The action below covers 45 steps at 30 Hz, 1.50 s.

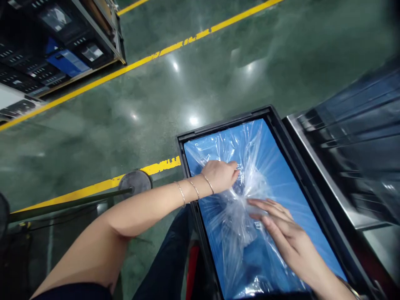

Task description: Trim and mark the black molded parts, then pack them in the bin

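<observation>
A large clear plastic bag [240, 225] is bunched together over a flat blue sheet [283, 166] inside a black crate [289, 160]. The bag's gathered part lies near the middle, with creases fanning out towards the crate's walls. My left hand [220, 176] has its fingers curled closed on the plastic just above the gather; the fingertips are partly hidden. On the other side of the gather is my right hand [283, 227], fingers stretched out and thumb apart, lightly against the plastic. Small dark print shows through the bag near both hands.
Dark stacked crates [368, 146] stand close on the right beside a metal edge [325, 175]. A shelf with black bins [71, 41] is at the upper left. A round grey stool-like top [135, 182] sits left of the crate. Yellow lines [170, 49] cross the green floor.
</observation>
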{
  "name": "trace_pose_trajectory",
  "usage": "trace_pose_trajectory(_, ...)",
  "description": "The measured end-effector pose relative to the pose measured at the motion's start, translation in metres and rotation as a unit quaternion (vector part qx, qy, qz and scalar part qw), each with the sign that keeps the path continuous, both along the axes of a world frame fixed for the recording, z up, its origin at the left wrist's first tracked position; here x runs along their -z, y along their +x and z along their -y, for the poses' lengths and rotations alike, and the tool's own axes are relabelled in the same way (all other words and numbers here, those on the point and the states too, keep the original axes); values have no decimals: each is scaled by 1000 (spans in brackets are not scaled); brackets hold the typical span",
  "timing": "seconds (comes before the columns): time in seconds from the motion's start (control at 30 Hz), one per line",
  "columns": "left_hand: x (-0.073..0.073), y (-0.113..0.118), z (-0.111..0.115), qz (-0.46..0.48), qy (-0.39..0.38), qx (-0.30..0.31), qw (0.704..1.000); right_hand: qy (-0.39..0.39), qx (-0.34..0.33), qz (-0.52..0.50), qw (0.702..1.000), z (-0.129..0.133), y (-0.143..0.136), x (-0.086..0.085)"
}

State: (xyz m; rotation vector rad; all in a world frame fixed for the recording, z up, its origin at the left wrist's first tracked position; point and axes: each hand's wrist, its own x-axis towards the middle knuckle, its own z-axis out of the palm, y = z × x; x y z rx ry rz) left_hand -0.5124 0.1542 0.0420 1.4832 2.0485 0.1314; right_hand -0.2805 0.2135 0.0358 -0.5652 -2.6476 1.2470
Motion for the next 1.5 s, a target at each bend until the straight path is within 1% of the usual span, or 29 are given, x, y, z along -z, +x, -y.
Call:
trace_pose_trajectory(0.07,-19,9,-1,62,-10,-16,998,-50,41,-22,998,2,-15,10)
trace_pose_trajectory(0.13,-31,19,-2,170,-29,-34,984,-59,82,-36,994,10,-29,28)
trace_pose_trajectory(0.17,-34,23,-2,239,-48,-44,969,-55,93,-42,993,14,-35,37)
trace_pose_trajectory(0.23,-38,28,-4,387,-88,-58,916,-58,97,-50,992,19,-43,52)
trace_pose_trajectory(0.27,-39,28,-6,436,-84,-56,894,-64,99,-53,992,21,-46,57)
trace_pose_trajectory(0.3,-39,27,-7,454,-59,-45,888,-69,100,-55,991,21,-47,59)
trace_pose_trajectory(0.33,-37,25,-8,429,-30,-17,902,-74,99,-56,991,19,-48,58)
trace_pose_trajectory(0.37,-34,22,-9,369,-5,25,929,-81,96,-56,991,17,-48,56)
trace_pose_trajectory(0.4,-30,18,-8,288,6,74,955,-90,90,-55,990,14,-47,52)
trace_pose_trajectory(0.43,-24,15,-7,215,0,119,969,-102,84,-52,990,10,-45,48)
trace_pose_trajectory(0.47,-18,13,-3,167,-16,154,974,-116,79,-48,989,7,-44,43)
trace_pose_trajectory(0.5,-11,11,1,144,-28,171,974,-132,81,-42,987,4,-41,40)
trace_pose_trajectory(0.57,0,9,13,150,-7,163,975,-161,105,-29,981,-1,-37,37)
trace_pose_trajectory(0.67,10,11,27,167,26,132,977,-193,165,-21,967,-1,-36,44)
trace_pose_trajectory(0.73,13,12,29,173,10,112,978,-204,189,-21,960,2,-40,48)
trace_pose_trajectory(0.8,16,13,25,166,-23,90,982,-195,193,-18,961,9,-44,49)
trace_pose_trajectory(0.87,18,13,17,158,-53,71,983,-154,196,-19,968,17,-47,46)
trace_pose_trajectory(0.97,16,13,5,135,-72,81,985,-49,202,-27,978,30,-50,41)
trace_pose_trajectory(1.1,5,14,2,106,-52,142,983,67,202,-15,977,39,-50,39)
trace_pose_trajectory(1.2,-1,17,8,79,-25,210,974,111,231,12,967,42,-49,34)
trace_pose_trajectory(1.3,-2,19,16,44,23,264,963,101,246,33,963,41,-50,29)
trace_pose_trajectory(1.37,0,18,20,60,50,267,961,64,231,39,970,37,-51,31)
trace_pose_trajectory(1.43,6,14,20,142,49,222,963,15,207,35,978,31,-51,36)
trace_pose_trajectory(1.5,14,9,16,235,23,149,960,-21,205,24,978,27,-47,41)
